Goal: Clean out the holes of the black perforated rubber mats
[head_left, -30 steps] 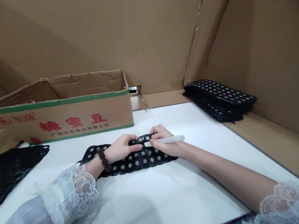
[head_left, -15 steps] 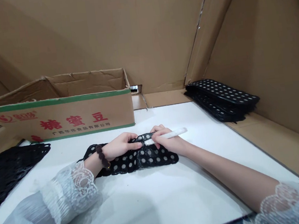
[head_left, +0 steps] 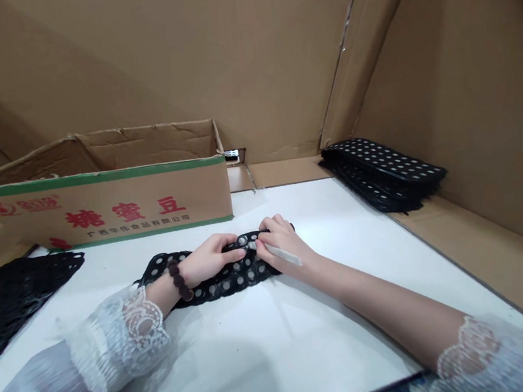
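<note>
- Head view: right hand (head_left: 288, 243) pinching a white pen-like tool (head_left: 283, 256), tip hard to make out.
- Dotted black fabric (head_left: 227, 285) under both hands on the white table (head_left: 223, 357).
- Left hand (head_left: 207, 259): fingers partly hidden, I can't tell its grip.

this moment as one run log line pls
left hand: on dotted black piece | right hand: holds white pen-like tool at piece | dotted stack: back right | open box: back left

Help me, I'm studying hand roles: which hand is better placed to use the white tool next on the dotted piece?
Right, probably: the right hand grips the white tool at the dotted piece; the left hand lies on that piece.
</note>
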A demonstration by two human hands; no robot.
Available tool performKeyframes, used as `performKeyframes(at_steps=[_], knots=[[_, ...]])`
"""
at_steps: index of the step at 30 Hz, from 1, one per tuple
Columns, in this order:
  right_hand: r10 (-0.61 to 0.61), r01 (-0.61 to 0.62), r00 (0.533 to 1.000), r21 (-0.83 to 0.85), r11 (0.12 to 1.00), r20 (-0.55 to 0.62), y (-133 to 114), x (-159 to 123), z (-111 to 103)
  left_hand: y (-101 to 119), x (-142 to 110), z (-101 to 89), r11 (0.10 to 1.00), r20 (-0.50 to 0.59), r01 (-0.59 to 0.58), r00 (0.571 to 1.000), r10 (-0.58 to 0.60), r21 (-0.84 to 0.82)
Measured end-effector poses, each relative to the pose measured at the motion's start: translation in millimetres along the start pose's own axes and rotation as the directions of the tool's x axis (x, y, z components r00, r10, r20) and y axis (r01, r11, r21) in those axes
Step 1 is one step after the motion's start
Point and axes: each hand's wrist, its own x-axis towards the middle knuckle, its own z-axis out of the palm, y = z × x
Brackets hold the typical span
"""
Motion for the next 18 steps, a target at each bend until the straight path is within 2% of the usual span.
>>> performKeyframes(at_steps=[3,7,10,13,18], knots=[[-0.022,0.022,1.000,0.015,1.000,0.020,4,2,-1,0,-2,1.6,0.996,-0.009,-0.028,1.000,0.028,0.087],[-0.019,-0.004,0.994,0.223,0.975,0.104,10,1,-11,-3,-3,3.0,0.953,-0.094,-0.019,0.994,0.049,0.302],[-0.013,-0.049,0.983,0.328,0.943,0.184,11,-2,-17,-6,-2,2.5,0.937,-0.105,-0.024,0.992,0.065,0.347],[0.000,-0.057,0.980,0.279,0.959,0.198,9,-4,-17,-5,-1,0.3,0.930,-0.095,-0.034,0.993,0.074,0.365],[0.008,-0.042,0.984,0.191,0.981,0.177,4,-6,-13,4,-3,-3.3,0.908,0.014,-0.022,1.000,0.018,0.418]])
